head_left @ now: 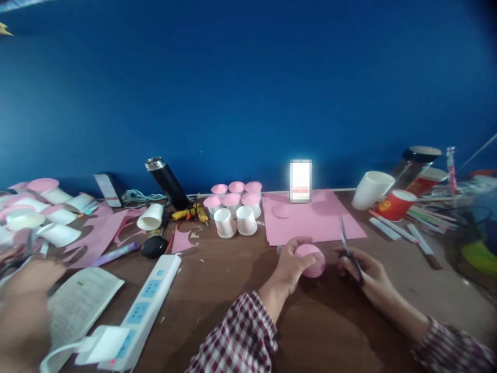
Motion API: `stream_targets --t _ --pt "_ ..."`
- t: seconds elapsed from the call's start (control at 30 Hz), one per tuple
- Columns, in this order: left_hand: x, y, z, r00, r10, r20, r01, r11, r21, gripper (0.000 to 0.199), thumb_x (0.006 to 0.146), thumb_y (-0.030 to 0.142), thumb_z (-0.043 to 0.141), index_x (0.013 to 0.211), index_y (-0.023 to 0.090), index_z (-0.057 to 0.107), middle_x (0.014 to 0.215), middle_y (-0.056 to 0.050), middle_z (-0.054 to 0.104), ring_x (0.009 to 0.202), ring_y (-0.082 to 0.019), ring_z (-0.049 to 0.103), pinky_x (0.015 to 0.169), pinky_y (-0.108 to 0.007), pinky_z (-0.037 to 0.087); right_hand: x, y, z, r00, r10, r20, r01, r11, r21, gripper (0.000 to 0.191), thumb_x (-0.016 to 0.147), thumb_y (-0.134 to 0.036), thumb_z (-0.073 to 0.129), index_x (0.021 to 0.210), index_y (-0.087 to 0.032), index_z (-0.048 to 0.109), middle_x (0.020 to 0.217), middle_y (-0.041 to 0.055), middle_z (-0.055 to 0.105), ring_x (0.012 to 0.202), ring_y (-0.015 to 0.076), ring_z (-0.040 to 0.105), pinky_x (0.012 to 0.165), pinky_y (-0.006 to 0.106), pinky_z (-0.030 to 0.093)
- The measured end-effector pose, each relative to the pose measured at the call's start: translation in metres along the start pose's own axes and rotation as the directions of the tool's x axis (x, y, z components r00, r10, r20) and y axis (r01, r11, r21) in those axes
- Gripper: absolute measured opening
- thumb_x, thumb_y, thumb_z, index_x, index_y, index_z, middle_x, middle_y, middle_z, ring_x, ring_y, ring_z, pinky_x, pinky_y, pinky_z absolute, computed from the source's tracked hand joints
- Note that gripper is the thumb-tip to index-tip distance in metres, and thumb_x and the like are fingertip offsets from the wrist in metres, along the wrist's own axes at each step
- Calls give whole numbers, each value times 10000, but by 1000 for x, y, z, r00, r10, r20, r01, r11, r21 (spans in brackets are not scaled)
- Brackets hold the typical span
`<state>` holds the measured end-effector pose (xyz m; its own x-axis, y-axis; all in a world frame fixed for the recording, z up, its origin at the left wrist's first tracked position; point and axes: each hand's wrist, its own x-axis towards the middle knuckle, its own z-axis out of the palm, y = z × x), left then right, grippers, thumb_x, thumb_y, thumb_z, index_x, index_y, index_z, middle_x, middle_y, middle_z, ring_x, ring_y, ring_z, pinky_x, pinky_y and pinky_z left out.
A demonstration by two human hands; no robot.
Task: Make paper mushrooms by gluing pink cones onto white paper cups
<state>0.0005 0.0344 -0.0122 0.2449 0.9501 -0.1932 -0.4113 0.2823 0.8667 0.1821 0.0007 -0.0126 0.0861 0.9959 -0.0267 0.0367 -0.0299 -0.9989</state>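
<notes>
Above the brown bench, toward its near side, the left hand holds a pink paper disc, its grip closed on the disc's left part with the thumb lying over the face. Just right of it, well within reach, the right hand has its grip around the dark handles of a pair of scissors, whose blades point up and away; whether the blades are parted is hard to tell. Beyond both hands lies a stack of pink paper sheets, with another pink disc resting on it and a bright, pixelated rectangle over its far edge. Left of the sheets stand two upturned white cups, and behind them a cluster of cups topped with pink discs. Farther left are a glue gun, a tilted black flask, a white cup on its side and cut pink scraps. A white power strip runs along the near left, beside a printed booklet. At the far left, a co-worker's blurred hand is near more cups. On the right, a tilted white cup is beside a red cup.
</notes>
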Motion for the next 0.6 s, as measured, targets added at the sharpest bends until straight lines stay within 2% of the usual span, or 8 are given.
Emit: stream_targets --t 0.2,0.37,0.5,0.6 --pt "-5 7 2 998 -46 -31 44 996 -76 545 556 295 823 1024 134 595 748 -4 596 642 -90 542 602 -204 435 1 0 2 1000 1 2 -1 999 48 470 679 -505 717 968 -151 606 575 -13 574 519 110 516 481 217 424" --pt "-7 13 -1 997 -82 4 82 993 -87 551 659 391 751 1099 157 517 850 -29 608 681 -110 567 564 -202 442 -1 -4 4 999 -23 26 22 999 44 453 701 -502 697 958 -141 605 579 -16 566 526 106 515 497 222 417" --pt "-4 9 0 996 -85 8 86 992 -96 545 675 379 746 1113 176 493 867 -25 608 699 -116 575 589 -216 455 -1 -6 3 999 -28 25 27 998 60 457 709 -504 687 966 -138 598 590 -13 572 535 110 525 507 228 420" --pt "-1 1 4 999 -43 16 44 996 -75 490 680 363 745 1065 165 514 823 -17 609 686 -109 567 613 -216 447 -2 -5 1 999 -31 33 28 997 71 459 719 -502 682 977 -134 594 592 -11 575 539 112 526 518 234 421"
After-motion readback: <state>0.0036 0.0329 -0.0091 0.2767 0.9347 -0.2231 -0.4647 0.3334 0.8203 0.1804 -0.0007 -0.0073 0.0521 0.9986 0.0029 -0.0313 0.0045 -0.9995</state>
